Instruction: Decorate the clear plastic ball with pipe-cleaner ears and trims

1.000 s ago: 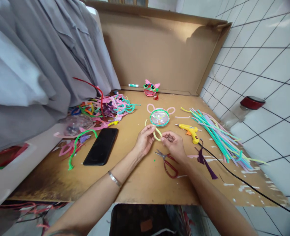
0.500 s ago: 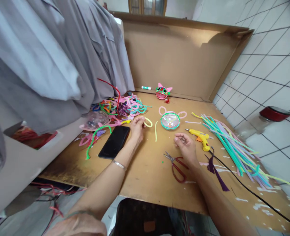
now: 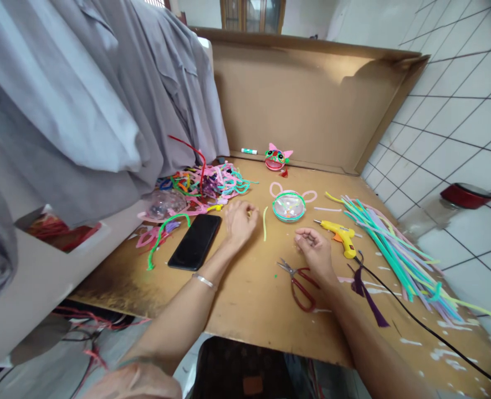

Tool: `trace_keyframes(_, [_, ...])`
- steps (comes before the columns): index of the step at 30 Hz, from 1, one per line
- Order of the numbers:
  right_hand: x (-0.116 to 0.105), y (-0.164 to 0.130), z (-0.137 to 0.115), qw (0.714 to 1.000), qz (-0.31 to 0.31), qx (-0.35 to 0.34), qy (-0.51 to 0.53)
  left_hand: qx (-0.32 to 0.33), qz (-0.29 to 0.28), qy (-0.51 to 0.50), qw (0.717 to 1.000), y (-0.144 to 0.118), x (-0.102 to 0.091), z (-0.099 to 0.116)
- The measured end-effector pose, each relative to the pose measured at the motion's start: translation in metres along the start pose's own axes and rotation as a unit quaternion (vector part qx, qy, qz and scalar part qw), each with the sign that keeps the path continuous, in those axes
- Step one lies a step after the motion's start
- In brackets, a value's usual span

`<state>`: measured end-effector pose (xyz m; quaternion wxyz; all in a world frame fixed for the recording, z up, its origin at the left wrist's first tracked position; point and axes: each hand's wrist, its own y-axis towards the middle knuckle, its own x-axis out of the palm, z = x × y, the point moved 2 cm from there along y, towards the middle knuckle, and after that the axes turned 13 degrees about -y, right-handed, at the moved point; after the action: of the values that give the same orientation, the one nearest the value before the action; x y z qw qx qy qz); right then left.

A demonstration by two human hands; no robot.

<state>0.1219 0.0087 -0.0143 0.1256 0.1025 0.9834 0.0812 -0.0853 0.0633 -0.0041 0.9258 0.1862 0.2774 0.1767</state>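
My left hand (image 3: 238, 221) rests knuckles-up on the brown board, between the black phone (image 3: 195, 241) and a straight yellow-green pipe cleaner piece (image 3: 264, 221). Its fingers are curled over a curved yellow pipe cleaner piece (image 3: 249, 212), of which only a tip shows. My right hand (image 3: 313, 248) lies on the board with its fingers loosely curled and nothing in them. Red-handled scissors (image 3: 298, 284) are just below it and a yellow glue gun (image 3: 340, 233) just to its right. A clear dome with a green rim and pink ears (image 3: 288, 205) sits beyond both hands.
A tangle of coloured pipe cleaners (image 3: 206, 182) lies at back left, and a bundle of straight ones (image 3: 389, 246) at right. A cat-face figure (image 3: 276, 157) and a green-capped stick (image 3: 249, 151) stand by the cardboard wall. Grey cloth (image 3: 83, 111) hangs on the left. The glue gun's black cord (image 3: 428, 330) runs right.
My hands have parted. The left hand carried the curved yellow piece to the left, then lowered onto the board with its fingers closed over it. The straight piece now lies on the board.
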Motion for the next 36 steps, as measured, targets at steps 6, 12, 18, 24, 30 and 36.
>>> trace_keyframes(6, [0.001,0.0,0.001,1.0,0.006,0.011,0.004,-0.027,-0.224,0.207,0.952,-0.023,0.013,0.026])
trace_keyframes(12, [0.003,-0.001,0.001,1.0,0.003,0.025,-0.002,-0.089,-0.243,0.191,0.947,-0.022,0.018,0.015])
trace_keyframes(18, [0.001,-0.002,-0.003,1.0,0.0,0.014,-0.006,-0.132,-0.077,-0.011,0.988,-0.011,0.011,0.003])
trace_keyframes(24, [-0.001,-0.003,-0.008,1.0,0.005,0.003,0.0,-0.036,0.008,-0.284,0.958,-0.003,0.0,0.011])
trace_keyframes(30, [-0.01,-0.005,-0.02,0.997,0.069,-0.04,0.019,0.019,-0.218,-0.376,0.9,-0.034,0.024,0.031])
trace_keyframes(36, [-0.026,0.008,-0.019,0.989,0.128,-0.035,0.071,0.043,-0.294,-0.346,0.89,-0.048,0.031,0.036])
